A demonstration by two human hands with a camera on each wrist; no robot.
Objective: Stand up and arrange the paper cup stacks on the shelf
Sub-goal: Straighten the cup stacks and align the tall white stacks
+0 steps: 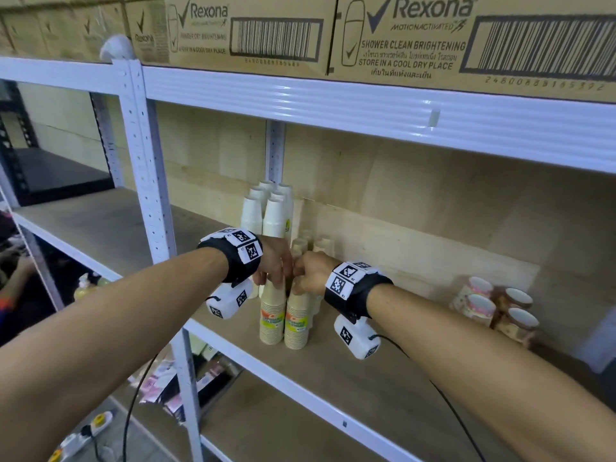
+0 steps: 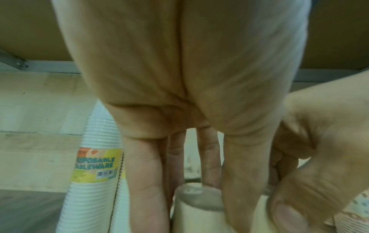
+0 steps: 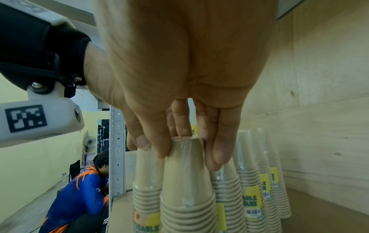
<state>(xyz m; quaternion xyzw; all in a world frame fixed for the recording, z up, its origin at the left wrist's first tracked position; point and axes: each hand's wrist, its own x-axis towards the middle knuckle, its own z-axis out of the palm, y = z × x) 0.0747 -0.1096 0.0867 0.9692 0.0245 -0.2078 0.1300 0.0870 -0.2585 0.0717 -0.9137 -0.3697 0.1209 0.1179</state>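
Two tan paper cup stacks stand upright side by side near the front of the wooden shelf (image 1: 383, 378). My left hand (image 1: 276, 277) grips the top of the left stack (image 1: 272, 316), its fingers (image 2: 147, 189) reaching down round the top cup (image 2: 199, 211). My right hand (image 1: 301, 281) pinches the top of the right stack (image 1: 296, 323) between thumb and fingers (image 3: 217, 149); that stack (image 3: 187, 189) is plastic-wrapped with a yellow label. The two hands touch each other. More tan stacks (image 3: 249, 181) stand behind.
White cup stacks (image 1: 263, 211) stand at the back by the rear post. Patterned cup stacks (image 1: 493, 308) lie on their sides at the right. A white beam (image 1: 366, 108) with Rexona boxes (image 1: 400, 35) runs overhead. A person (image 3: 79, 197) crouches beyond the white upright (image 1: 146, 181).
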